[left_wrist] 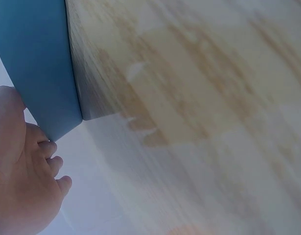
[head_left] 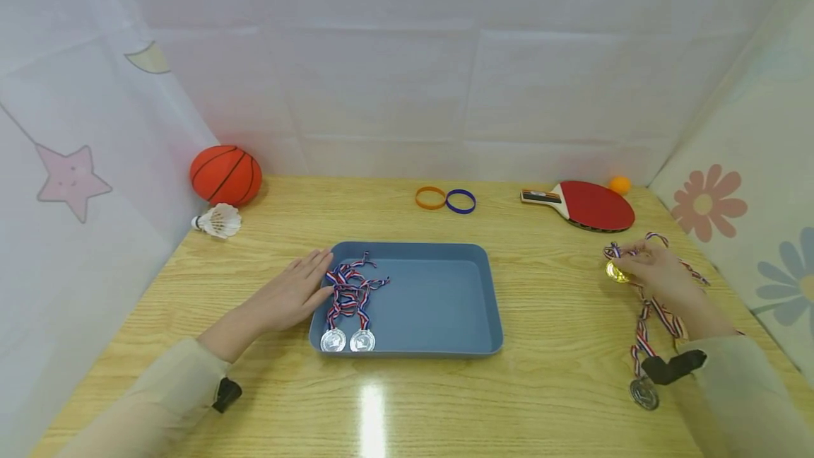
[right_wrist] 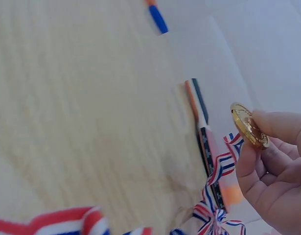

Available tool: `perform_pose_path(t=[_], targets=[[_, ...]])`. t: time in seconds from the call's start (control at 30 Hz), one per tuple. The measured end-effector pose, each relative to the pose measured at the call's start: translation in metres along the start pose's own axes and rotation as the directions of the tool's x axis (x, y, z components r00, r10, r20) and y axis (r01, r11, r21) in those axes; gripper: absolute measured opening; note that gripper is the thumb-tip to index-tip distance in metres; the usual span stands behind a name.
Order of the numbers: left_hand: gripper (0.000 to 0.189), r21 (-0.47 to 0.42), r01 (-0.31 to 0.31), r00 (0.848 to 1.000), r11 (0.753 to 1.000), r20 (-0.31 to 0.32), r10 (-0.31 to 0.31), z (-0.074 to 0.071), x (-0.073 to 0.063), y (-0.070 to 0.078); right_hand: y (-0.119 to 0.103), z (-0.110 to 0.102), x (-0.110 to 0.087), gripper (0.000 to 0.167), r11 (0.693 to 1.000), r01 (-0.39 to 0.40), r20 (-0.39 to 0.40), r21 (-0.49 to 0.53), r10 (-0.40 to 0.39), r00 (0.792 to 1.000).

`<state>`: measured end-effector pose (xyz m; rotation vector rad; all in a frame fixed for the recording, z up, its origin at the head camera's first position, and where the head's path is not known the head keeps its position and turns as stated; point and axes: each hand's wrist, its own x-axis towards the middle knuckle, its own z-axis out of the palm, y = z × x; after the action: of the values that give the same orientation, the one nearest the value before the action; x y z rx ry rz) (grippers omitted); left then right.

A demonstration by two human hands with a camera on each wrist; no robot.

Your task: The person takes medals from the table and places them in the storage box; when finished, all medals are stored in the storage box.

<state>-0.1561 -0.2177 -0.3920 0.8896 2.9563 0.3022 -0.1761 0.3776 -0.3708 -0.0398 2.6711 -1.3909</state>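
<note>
Right hand [head_left: 663, 278] pinched a medal [right_wrist: 248, 125], likely light and slick, best held by its rim; left hand [head_left: 291, 294] lay straight-fingered

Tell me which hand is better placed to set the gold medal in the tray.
Probably the right hand: it pinches the gold medal. The left hand is at the left edge of the tray, far from the medal.
</note>
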Motion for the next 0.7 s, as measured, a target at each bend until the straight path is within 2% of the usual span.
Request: perform_pose_path(t=[0.03, 0.1, 0.13, 0.17, 0.2, 0.27, 0.3, 0.37, 0.6, 0.7], targets=[[0.06, 0.0, 0.0, 1.0, 1.0, 0.0, 0.0, 0.0, 0.0, 0.0, -0.002, -0.002, 0.0, 0.034, 0.999, 0.014, -0.008, 0.03, -0.013, 1.0], [0.06, 0.002, 0.001, 1.0, 1.0, 0.002, -0.001, 0.0, 0.0, 0.0, -0.003, -0.006, 0.001, 0.031, 0.985, 0.043, -0.021, 0.164, -0.04, 0.999], [0.06, 0.002, 0.001, 1.0, 1.0, 0.002, -0.001, 0.0, 0.0, 0.0, -0.003, -0.007, 0.002, 0.03, 0.969, 0.059, -0.032, 0.241, -0.053, 0.998], [0.06, 0.002, 0.002, 1.0, 1.0, 0.003, -0.002, 0.0, 0.0, 0.0, -0.003, -0.009, 0.003, 0.03, 0.935, 0.087, -0.032, 0.343, -0.081, 0.996], [0.06, 0.002, 0.002, 1.0, 1.0, 0.004, -0.002, 0.0, 0.0, 0.0, -0.003, -0.011, 0.004, 0.031, 0.893, 0.121, -0.041, 0.434, -0.115, 0.993], [0.06, 0.003, 0.002, 1.0, 1.0, 0.004, -0.002, 0.0, 0.001, 0.0, -0.002, -0.014, 0.006, 0.034, 0.775, 0.17, -0.053, 0.608, -0.174, 0.983], [0.06, 0.003, 0.002, 1.0, 1.0, 0.003, -0.002, 0.0, 0.001, 0.0, -0.002, -0.016, 0.007, 0.036, 0.71, 0.193, -0.062, 0.677, -0.205, 0.977], [0.06, 0.002, 0.001, 1.0, 1.0, 0.002, -0.001, 0.0, 0.0, 0.001, -0.006, -0.021, 0.007, 0.038, 0.604, 0.21, -0.073, 0.769, -0.243, 0.967], [0.06, -0.003, 0.004, 1.0, 1.0, 0.003, -0.004, 0.0, 0.0, 0.001, -0.032, -0.036, 0.003, 0.032, 0.5, 0.257, -0.14, 0.827, -0.26, 0.955], [0.06, -0.002, 0.004, 1.0, 1.0, 0.004, -0.004, 0.0, 0.0, 0.001, -0.043, -0.042, 0.003, 0.032, 0.43, 0.278, -0.168, 0.859, -0.277, 0.946]])
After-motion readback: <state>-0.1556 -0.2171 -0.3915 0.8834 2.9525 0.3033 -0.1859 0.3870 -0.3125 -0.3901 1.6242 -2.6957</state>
